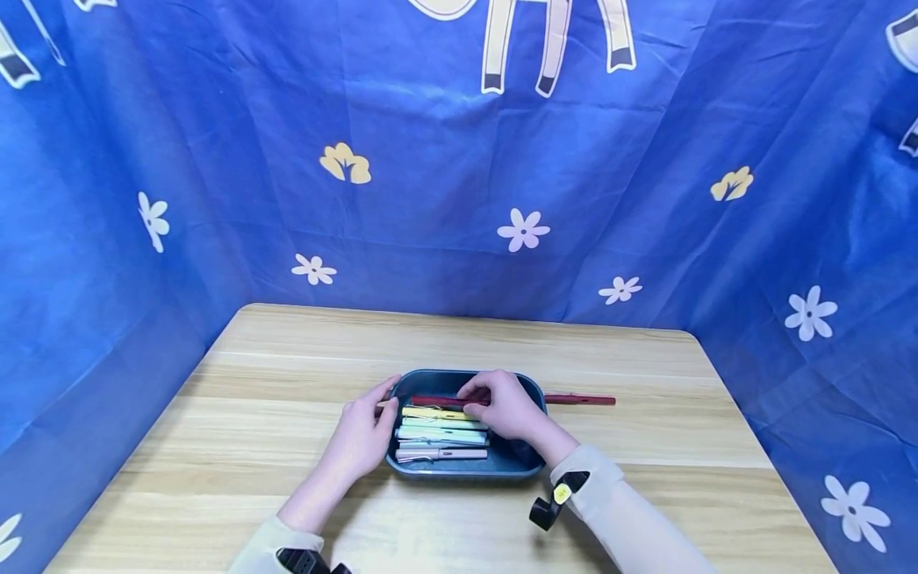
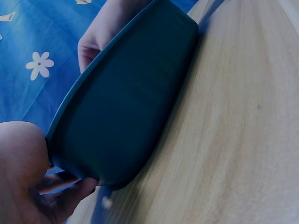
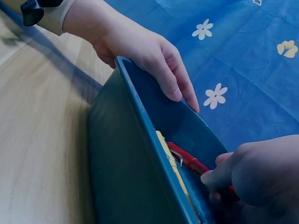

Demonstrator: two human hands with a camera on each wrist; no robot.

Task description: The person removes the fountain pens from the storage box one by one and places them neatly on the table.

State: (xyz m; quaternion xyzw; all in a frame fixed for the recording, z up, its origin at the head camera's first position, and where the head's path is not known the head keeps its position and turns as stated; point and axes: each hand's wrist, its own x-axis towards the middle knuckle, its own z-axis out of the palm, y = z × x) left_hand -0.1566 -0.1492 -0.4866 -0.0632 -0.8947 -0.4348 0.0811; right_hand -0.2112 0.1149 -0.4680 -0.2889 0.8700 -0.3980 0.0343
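A dark teal plastic bin (image 1: 469, 473) stands on the table with a row of pens in it. My left hand (image 1: 367, 430) holds the bin's left end, thumb and fingers at the rim. Inside the bin my right hand (image 1: 505, 408) pinches a red pen (image 3: 187, 158) along the far side. Nearer than it lie a yellow pen (image 1: 423, 413), several pale green and pale blue pens (image 1: 437, 434), and a lilac pen (image 1: 459, 454) closest to me. The right fingers hide one end of the red pen.
A dark red pen (image 1: 584, 399) lies on the wooden table (image 1: 287, 359), right of the bin and partly behind its rim. Blue patterned cloth (image 1: 430, 263) hangs behind the table and along both sides.
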